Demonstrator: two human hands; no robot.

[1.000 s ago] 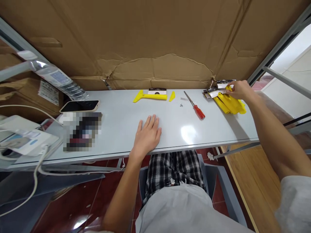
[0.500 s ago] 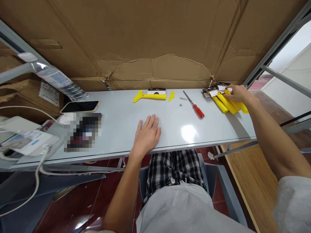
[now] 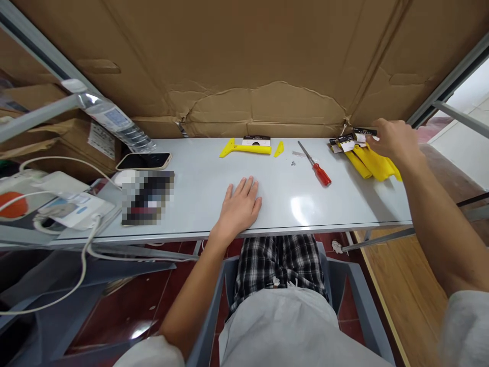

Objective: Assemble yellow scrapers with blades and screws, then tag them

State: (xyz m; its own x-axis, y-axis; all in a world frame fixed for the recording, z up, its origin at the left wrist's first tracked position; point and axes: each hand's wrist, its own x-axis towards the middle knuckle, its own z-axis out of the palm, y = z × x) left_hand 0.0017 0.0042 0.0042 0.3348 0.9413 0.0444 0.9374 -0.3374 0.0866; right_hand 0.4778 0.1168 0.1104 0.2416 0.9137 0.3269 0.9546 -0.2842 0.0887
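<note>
My left hand lies flat near the front edge of the grey-white table, fingers stretched and holding nothing. At the right end, my right hand reaches over a pile of yellow scrapers with black-and-white cards. Its fingers are curled on the top scraper by its card; the fingertips are partly hidden. Toward the back lies a yellow scraper with a card behind it. Beside that are a small yellow blade cover, tiny screws, a thin clear strip and a red-handled screwdriver.
A phone, a blurred-out item and a leaning water bottle are at the left. White cables and a power strip crowd the left end. A cardboard sheet stands along the back.
The view has shifted a little to the left. My right hand has moved slightly over the scraper pile, and the scrapers under it have shifted. My left hand rests unmoved.
</note>
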